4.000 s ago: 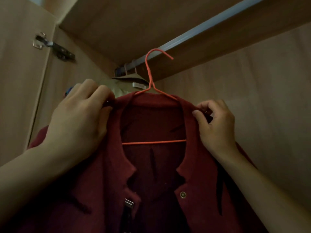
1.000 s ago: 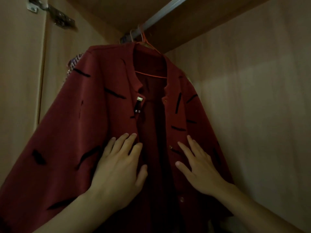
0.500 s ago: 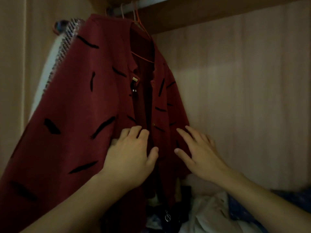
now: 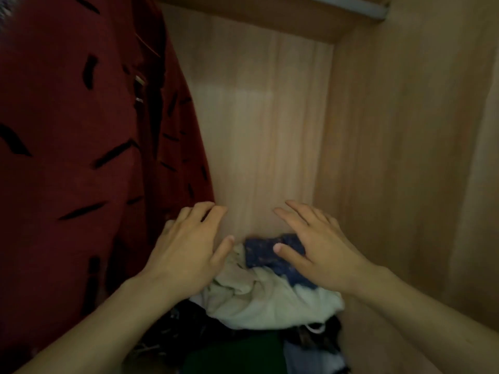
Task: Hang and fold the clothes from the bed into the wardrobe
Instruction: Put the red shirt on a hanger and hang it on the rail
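- Since half a second ago both hands have come off the front of the red shirt and the view has swung right and down; the shirt now fills the left of the frame and the wardrobe's back panel stands ahead.
- The shirt hangs to the left of the left hand, long axis vertical; its hem edge lies just beside that hand's fingers, and whether they touch it I cannot tell.
- The left hand is nearer the shirt; the right hand is well apart from it.
- Both hands are spread, fingers loosely straight, holding nothing.
- Below them lies a heap: a pale cloth and a blue cloth under the right thumb.
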A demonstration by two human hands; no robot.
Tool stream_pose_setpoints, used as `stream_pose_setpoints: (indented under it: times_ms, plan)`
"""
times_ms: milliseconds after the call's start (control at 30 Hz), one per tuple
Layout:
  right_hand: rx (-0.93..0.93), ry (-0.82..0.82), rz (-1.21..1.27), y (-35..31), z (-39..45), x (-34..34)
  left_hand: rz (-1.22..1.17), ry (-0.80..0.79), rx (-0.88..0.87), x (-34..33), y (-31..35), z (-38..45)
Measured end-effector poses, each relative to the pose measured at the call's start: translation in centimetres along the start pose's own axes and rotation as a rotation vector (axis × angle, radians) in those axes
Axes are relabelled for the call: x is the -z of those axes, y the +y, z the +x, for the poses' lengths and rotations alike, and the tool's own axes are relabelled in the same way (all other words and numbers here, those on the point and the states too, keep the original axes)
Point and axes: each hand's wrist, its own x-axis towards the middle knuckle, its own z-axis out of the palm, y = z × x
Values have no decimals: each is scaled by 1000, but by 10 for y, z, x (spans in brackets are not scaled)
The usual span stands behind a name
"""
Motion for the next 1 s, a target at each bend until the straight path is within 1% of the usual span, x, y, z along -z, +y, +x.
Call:
stream_pose_setpoints:
  times_ms: [167,267,367,500,567,700,867,1000]
  plan:
    - [-135,-51,-98,19,-93,43,-69,-63,-119,-15,62,-28]
    - [-184,-67,-88,22,-143,64,-79,-95,-168,-19,102,-47]
    - [-234,-52,-22,23,-200,81,-76,-136,-202,-17,145,-75]
    - [-315,-12,201,17,-272,97,-120,-221,-194,-9,196,-128]
    - [-343,-40,206,9,-305,105,-100,-269,-197,-1,216,-156]
    - [-357,-72,160,-14,-351,132,-85,-315,-226,20,247,-192]
    - [-390,-92,38,-36,-389,162,-179,-255,-273,45,273,-210]
    - [-460,-98,20,-54,-407,181,-221,-264,-352,53,278,-225]
